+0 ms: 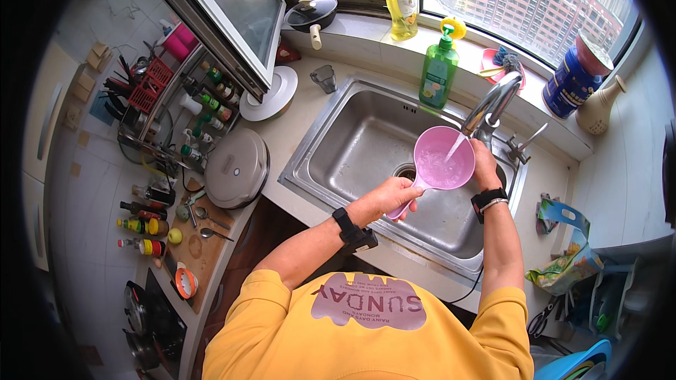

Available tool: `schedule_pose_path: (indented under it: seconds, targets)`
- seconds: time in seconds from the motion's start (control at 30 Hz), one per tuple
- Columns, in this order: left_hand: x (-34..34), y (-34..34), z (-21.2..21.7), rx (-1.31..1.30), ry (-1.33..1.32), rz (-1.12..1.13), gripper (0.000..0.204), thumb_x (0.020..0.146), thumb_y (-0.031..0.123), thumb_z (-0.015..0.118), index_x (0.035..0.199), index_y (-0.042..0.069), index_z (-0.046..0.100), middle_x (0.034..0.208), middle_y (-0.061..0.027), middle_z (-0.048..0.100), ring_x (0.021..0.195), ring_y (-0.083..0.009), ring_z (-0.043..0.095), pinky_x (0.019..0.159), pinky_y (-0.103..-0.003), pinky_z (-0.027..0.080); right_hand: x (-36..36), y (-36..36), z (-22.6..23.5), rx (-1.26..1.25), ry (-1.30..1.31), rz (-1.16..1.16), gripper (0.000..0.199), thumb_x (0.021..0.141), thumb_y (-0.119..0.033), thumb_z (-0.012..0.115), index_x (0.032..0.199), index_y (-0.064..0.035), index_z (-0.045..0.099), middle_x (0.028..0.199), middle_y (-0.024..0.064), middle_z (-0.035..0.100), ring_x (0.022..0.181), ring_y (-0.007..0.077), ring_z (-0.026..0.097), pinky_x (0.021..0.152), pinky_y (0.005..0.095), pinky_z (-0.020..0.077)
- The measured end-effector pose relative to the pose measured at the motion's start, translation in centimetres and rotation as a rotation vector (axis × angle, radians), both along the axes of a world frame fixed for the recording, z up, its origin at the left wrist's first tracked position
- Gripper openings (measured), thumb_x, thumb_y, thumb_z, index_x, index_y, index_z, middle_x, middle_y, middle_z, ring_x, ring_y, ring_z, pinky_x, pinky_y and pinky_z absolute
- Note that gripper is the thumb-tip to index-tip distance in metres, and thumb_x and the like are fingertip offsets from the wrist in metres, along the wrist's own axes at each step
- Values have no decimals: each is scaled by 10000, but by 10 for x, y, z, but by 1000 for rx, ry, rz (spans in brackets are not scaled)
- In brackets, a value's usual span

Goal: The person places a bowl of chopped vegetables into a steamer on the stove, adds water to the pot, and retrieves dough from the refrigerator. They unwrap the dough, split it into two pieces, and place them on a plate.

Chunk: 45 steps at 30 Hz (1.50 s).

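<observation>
A pink dipper (429, 151), right of frame centre, catches water (455, 147) from the tap (486, 103), its handle gripped by the left hand (391, 200). I cannot tell whether the right hand's (484, 167) hidden fingers grip; overfilling or tilting could slop.

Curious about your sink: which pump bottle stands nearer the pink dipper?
The green bottle, at the sink's back edge. The yellow bottle stands farther from the dipper, on the windowsill.

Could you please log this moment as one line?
left hand: holds pink dipper by handle | right hand: beside dipper, contact unclear | faucet: running into dipper
</observation>
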<state>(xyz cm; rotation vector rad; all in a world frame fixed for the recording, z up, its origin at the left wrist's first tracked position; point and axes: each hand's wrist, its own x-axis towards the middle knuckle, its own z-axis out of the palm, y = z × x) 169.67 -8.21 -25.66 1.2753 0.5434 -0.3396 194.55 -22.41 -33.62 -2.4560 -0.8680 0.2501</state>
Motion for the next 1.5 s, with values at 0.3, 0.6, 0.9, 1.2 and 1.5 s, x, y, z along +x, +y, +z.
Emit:
schedule_pose_path:
  seconds: [0.3,0.6,0.9,1.2,1.5]
  targets:
    - [0,1,-1,-12,-17,-1,227,945,268,546,972,43,559,668,-21,604,417,-69,530,327,-210,394,2,-1,-7,54,-2,12,278,898,-321,491,1055,-124,608,1085,124,626,1017,332,593,824,418,476]
    - [1,2,-5,-24,-19,3,229,945,265,553,974,38,560,662,-23,603,412,-73,532,322,-214,400,3,-2,-10,44,-13,7,249,898,-288,496,1044,-122,608,1075,127,625,1007,333,594,817,408,476]
    - [0,3,-4,-36,-12,1,233,944,273,554,981,43,566,669,-23,604,420,-73,534,333,-214,401,-1,1,-4,89,17,3,258,905,-300,489,1044,-119,609,1075,121,624,1005,329,594,816,407,475]
    - [5,1,-24,12,-51,-9,281,913,312,560,931,33,583,667,-43,612,437,-96,553,355,-239,427,10,-4,-19,196,99,38,254,919,-270,460,1058,-123,615,1024,113,646,949,275,612,814,361,461]
    - [15,-7,-11,115,-37,53,281,906,223,589,817,-40,638,714,-129,664,549,-214,627,504,-339,529,70,-9,-66,568,847,35,364,982,-287,436,1172,-18,591,1053,67,631,882,167,623,774,304,497]
